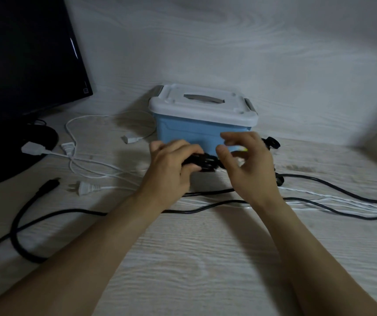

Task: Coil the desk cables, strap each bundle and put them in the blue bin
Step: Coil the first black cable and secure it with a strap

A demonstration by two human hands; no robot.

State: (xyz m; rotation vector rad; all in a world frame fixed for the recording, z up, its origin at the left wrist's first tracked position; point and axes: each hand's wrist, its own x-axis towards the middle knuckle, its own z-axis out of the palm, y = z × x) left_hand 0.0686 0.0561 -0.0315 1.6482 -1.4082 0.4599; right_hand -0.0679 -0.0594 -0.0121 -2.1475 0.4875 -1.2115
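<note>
The blue bin [192,131] stands at the middle of the desk with its white lid [202,106] closed. Just in front of it my left hand [171,169] grips a black cable bundle [202,163]. My right hand [249,163] hovers beside the bundle with fingers spread and loosely curled, and something pale yellow [242,148] shows at its fingertips, too blurred to identify. A long black cable [205,209] runs across the desk under my forearms. White cables [96,173] lie loose to the left.
A dark monitor [23,53] on its stand [12,156] fills the left. A white two-pin plug [86,187], a white connector [32,148] and a thick black cable loop [21,229] lie at the left. More black and white cables [342,201] trail right.
</note>
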